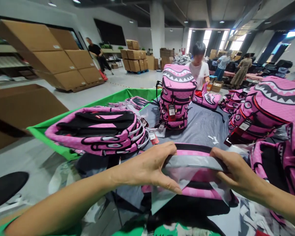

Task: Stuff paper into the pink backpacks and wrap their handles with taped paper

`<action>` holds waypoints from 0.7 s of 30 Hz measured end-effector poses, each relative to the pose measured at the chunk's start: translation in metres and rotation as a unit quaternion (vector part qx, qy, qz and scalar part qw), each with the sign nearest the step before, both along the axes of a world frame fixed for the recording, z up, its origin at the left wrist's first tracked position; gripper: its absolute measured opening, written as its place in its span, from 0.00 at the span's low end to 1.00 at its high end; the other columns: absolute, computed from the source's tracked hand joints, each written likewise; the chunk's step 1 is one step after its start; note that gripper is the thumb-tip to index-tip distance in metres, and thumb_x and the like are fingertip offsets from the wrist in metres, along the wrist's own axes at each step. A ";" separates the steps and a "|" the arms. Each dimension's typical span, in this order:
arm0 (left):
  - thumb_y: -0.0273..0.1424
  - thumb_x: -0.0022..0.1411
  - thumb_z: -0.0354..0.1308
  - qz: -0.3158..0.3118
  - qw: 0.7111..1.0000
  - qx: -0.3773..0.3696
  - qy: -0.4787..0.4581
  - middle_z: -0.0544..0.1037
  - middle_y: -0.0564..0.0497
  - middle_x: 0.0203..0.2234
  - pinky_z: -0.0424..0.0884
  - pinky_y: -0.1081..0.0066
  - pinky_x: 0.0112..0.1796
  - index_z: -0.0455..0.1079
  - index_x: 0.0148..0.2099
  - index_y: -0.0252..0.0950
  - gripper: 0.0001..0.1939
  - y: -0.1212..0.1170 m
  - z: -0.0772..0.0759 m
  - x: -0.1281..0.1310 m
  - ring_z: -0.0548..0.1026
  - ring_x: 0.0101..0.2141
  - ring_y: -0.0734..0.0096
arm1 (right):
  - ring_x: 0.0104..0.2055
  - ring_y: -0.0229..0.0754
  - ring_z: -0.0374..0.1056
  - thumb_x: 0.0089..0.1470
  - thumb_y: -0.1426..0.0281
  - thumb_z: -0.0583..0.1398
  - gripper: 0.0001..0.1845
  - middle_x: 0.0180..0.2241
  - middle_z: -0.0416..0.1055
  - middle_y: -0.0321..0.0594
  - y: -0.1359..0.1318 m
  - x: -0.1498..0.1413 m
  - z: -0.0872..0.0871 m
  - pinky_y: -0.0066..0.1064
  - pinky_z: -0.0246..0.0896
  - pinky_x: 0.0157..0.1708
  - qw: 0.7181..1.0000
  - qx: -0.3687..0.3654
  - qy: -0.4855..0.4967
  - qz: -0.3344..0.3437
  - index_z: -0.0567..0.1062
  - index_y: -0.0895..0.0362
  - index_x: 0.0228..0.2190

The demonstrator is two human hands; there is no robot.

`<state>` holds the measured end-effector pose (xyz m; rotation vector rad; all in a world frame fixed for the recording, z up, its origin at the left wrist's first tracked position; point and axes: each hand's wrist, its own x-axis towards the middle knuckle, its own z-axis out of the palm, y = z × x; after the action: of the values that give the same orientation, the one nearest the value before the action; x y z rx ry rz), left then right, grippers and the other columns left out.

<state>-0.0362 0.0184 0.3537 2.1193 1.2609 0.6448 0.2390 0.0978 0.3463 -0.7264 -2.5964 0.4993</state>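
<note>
A pink and black backpack stands close in front of me, its end toward my body. Clear plastic film with a thick, grey-white folded band lies across it. My left hand is closed around the band's left end, thumb below and fingers over the far side. At the other end my right hand grips the same plastic, thumb and fingers pressed round it. Both hands are against the backpack, and some fingertips are hidden behind the plastic.
Several pink backpacks lie in a pile on the left. Another backpack with a tag stands ahead on the grey table cover. More backpacks crowd the right. A green-edged bin and stacked cartons are left. A co-worker stands opposite.
</note>
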 end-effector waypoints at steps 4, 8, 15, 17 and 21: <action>0.51 0.55 0.68 0.071 0.968 0.241 -0.006 0.69 0.42 0.55 0.69 0.60 0.53 0.66 0.53 0.37 0.32 -0.024 -0.009 -0.001 0.70 0.52 0.57 | 0.24 0.40 0.63 0.47 0.73 0.57 0.10 0.26 0.71 0.36 0.004 0.016 -0.016 0.29 0.61 0.26 0.999 0.038 0.030 0.013 0.69 0.52 0.35; 0.27 0.66 0.62 0.215 0.873 0.438 0.007 0.74 0.49 0.41 0.74 0.68 0.46 0.65 0.60 0.40 0.22 -0.063 -0.046 0.014 0.74 0.43 0.67 | 0.33 0.47 0.75 0.54 0.65 0.60 0.16 0.35 0.78 0.43 0.007 0.033 -0.031 0.33 0.72 0.31 0.995 0.071 0.068 0.010 0.72 0.50 0.46; 0.32 0.72 0.53 0.199 0.924 0.320 -0.064 0.75 0.40 0.56 0.73 0.58 0.56 0.61 0.68 0.39 0.24 -0.067 -0.076 0.026 0.73 0.56 0.58 | 0.41 0.50 0.78 0.53 0.57 0.67 0.27 0.43 0.79 0.45 0.001 0.047 -0.037 0.34 0.78 0.40 0.993 0.069 0.091 -0.015 0.72 0.49 0.53; 0.34 0.72 0.54 0.182 0.938 0.283 -0.084 0.76 0.42 0.56 0.72 0.59 0.57 0.61 0.68 0.40 0.24 -0.060 -0.070 0.021 0.73 0.57 0.60 | 0.41 0.50 0.78 0.54 0.57 0.66 0.27 0.44 0.79 0.43 0.001 0.048 -0.035 0.33 0.78 0.41 0.995 0.062 0.081 0.002 0.72 0.48 0.55; 0.39 0.72 0.54 0.158 0.958 0.199 -0.129 0.78 0.44 0.48 0.73 0.64 0.51 0.69 0.59 0.38 0.18 -0.048 -0.054 0.013 0.75 0.50 0.64 | 0.40 0.49 0.78 0.57 0.55 0.64 0.23 0.41 0.80 0.43 -0.001 0.044 -0.026 0.30 0.78 0.36 0.995 0.064 0.072 0.005 0.75 0.49 0.51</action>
<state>-0.0228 -0.0298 0.2995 2.0582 1.4215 1.3695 0.2832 0.0963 0.3200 -0.6116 -2.4735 0.3710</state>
